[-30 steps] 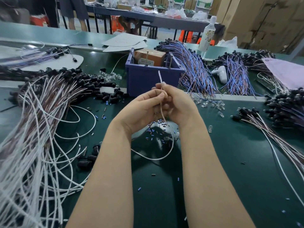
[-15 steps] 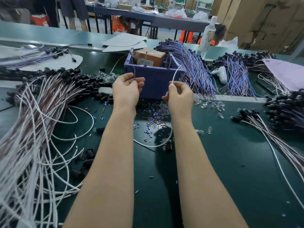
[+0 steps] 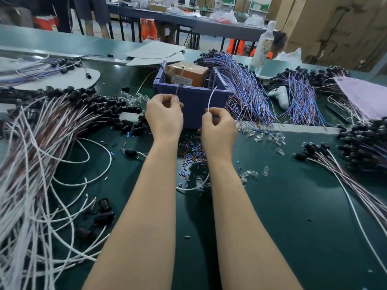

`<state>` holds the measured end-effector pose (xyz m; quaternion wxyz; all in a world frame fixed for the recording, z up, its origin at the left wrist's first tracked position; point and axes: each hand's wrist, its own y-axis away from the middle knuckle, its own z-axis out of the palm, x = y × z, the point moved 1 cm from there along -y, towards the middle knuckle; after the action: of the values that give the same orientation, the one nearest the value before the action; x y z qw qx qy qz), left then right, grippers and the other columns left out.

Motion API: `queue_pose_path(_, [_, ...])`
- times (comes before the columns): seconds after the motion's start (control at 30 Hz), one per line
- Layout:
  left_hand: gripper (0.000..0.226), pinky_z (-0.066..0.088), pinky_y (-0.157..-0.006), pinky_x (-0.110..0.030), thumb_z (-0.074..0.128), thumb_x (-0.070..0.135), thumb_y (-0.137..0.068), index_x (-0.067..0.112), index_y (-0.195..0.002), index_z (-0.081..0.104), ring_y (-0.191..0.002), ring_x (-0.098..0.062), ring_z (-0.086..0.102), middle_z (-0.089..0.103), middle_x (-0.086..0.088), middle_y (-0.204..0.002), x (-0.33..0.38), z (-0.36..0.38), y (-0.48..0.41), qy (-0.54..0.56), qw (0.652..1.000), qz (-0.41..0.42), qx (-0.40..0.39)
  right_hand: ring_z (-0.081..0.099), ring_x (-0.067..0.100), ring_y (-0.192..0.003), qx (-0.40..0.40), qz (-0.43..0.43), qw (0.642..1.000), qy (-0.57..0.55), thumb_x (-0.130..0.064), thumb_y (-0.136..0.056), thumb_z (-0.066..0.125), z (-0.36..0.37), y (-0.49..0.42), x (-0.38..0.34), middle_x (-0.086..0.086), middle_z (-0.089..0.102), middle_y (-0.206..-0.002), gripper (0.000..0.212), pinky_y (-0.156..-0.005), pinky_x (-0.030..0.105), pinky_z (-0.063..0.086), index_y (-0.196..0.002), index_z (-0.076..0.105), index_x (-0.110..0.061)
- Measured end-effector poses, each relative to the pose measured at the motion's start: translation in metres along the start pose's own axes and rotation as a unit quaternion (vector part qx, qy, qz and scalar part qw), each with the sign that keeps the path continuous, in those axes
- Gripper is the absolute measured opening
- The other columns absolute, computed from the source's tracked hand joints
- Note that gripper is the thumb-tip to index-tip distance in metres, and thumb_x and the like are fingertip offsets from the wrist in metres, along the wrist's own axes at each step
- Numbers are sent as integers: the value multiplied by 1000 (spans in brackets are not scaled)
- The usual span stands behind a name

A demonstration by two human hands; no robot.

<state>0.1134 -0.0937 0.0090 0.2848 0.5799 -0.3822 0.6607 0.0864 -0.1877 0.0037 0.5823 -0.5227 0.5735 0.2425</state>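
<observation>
My left hand [image 3: 164, 116] is raised over the green table and pinches the end of a thin brown wire [image 3: 177, 92] that sticks up above its fingers. My right hand [image 3: 218, 127] pinches a white wire [image 3: 211, 98] whose free end curves upward; the rest of that white wire loops down to the table behind my right forearm. Both hands hover just in front of a blue bin [image 3: 192, 103]. Under them lies a scatter of small blue and red tube pieces [image 3: 191, 158].
A large heap of white and brown wires with black sockets [image 3: 41, 143] fills the left. Blue-and-brown wire bundles [image 3: 247, 88] lie right of the bin, which holds a brown box [image 3: 188, 75]. Small clear bulbs [image 3: 266, 137], a white controller [image 3: 279, 96] and a bottle [image 3: 262, 46] sit further right.
My hands, joined together on the wire a second ago, have parted; the left now pinches a brown wire end and the right the white one, both held a little further forward.
</observation>
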Motion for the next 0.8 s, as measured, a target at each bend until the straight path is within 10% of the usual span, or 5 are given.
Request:
queue_pose_path(0.33, [11,56,-80,-45,53,14,-94,12,-87,62,-65,-14,54,65,-1,-74,-2,9,-4,-1,1000,20,-18,51,14,-71,13,-15,999,46,-13,-88,55,7,-1,7,-16,49,-63,14,-62,19,32,-95,66,-11])
queue_pose_path(0.8, [9,48,-60,-23,54,16,-95,12,-95,62,-65,-8,55,68,-4,-84,-1,8,-3,16,999,25,-25,50,7,-70,6,-35,998,50,-15,-89,55,7,-1,4,-13,53,-70,17,-66,18,38,-99,68,-11])
